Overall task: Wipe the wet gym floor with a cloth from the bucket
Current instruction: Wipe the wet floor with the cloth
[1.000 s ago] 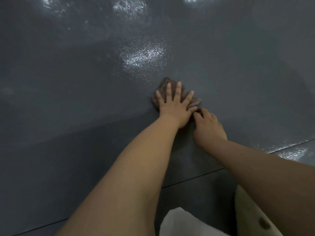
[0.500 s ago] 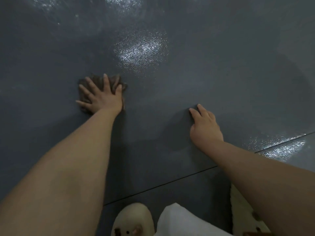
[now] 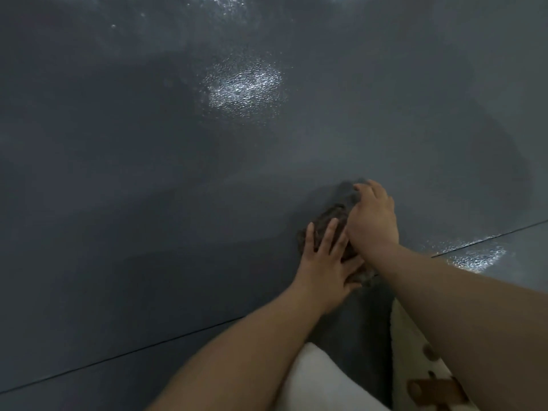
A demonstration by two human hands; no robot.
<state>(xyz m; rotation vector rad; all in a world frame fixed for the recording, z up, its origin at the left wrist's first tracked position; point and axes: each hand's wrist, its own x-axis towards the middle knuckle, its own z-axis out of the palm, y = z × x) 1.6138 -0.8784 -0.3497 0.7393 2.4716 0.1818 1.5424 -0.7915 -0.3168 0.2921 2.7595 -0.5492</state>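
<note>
A dark brown cloth (image 3: 332,216) lies bunched on the wet grey gym floor (image 3: 148,173), right of centre. My left hand (image 3: 324,262) presses flat on it with fingers spread. My right hand (image 3: 372,218) sits just beyond and to the right, over the cloth's far edge, fingers bent down toward the floor. Whether it touches the cloth is hidden by the hand itself. No bucket is in view.
Wet shiny patches (image 3: 243,87) glint on the floor ahead and at the right (image 3: 474,256). A thin seam (image 3: 118,355) crosses the floor near me. White clothing (image 3: 317,381) and a cream slipper (image 3: 415,366) fill the bottom edge.
My left hand slid the cloth from the far left back to the right, beside my right hand. My right hand shifted slightly forward over the cloth's edge.
</note>
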